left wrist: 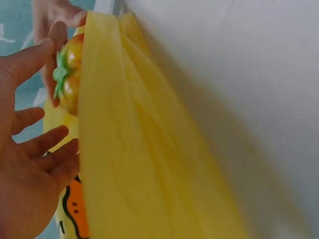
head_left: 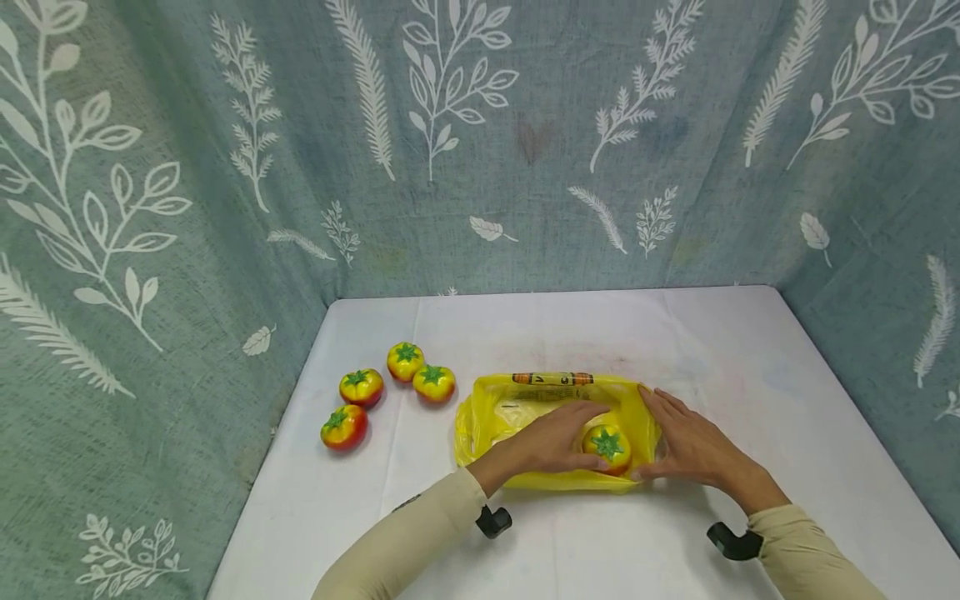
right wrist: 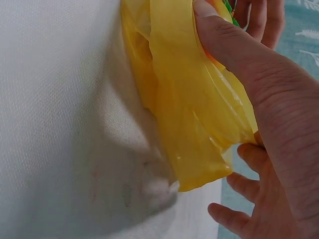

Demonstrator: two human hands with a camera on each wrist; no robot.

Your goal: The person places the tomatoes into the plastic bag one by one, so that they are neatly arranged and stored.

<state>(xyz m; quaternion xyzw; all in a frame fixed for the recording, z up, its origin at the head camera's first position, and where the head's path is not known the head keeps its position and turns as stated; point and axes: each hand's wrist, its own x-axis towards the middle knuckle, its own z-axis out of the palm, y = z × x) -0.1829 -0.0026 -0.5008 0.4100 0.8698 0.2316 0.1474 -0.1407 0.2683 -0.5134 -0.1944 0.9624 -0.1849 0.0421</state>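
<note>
A yellow plastic bag lies on its side of the table with its mouth spread upward. Inside its right part is a shiny red-and-yellow tomato-like fruit with a green leafy top. My left hand reaches over the bag's mouth, its fingers spread beside this fruit. In the left wrist view, a gap shows between the left fingers and the fruit. My right hand holds the bag's right end, with the thumb on the near rim and a fingertip at the corner.
Several similar fruits stand left of the bag: one at the back, one nearer the bag, others farther left. They rest on a white-covered table. Patterned green cloth hangs behind and along the sides.
</note>
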